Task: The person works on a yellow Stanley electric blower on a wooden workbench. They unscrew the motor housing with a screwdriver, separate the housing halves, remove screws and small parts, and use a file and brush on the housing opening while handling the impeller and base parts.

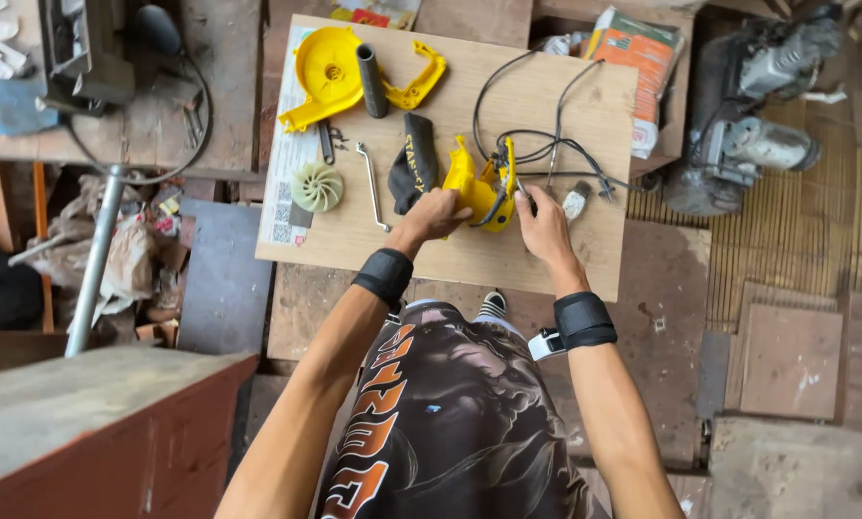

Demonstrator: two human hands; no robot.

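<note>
Nearest the wearer, the left hand (pixel 438 213) was closed around the yellow plastic tool housing half (pixel 479 185) to steady it on the pale wooden board (pixel 546 259), while the right hand (pixel 543 223) pinched a thin dark tool (pixel 526 196) with its tip set against the housing's open side, where black wires (pixel 546 149) emerged. Just left lay a black fabric pouch (pixel 414 163), a bent metal key (pixel 372 183) and a pale green fan impeller (pixel 317 185), apparently set aside within reach. Farther back rested the yellow round fan casing (pixel 327 72) and black rubber tube (pixel 371 79).
</note>
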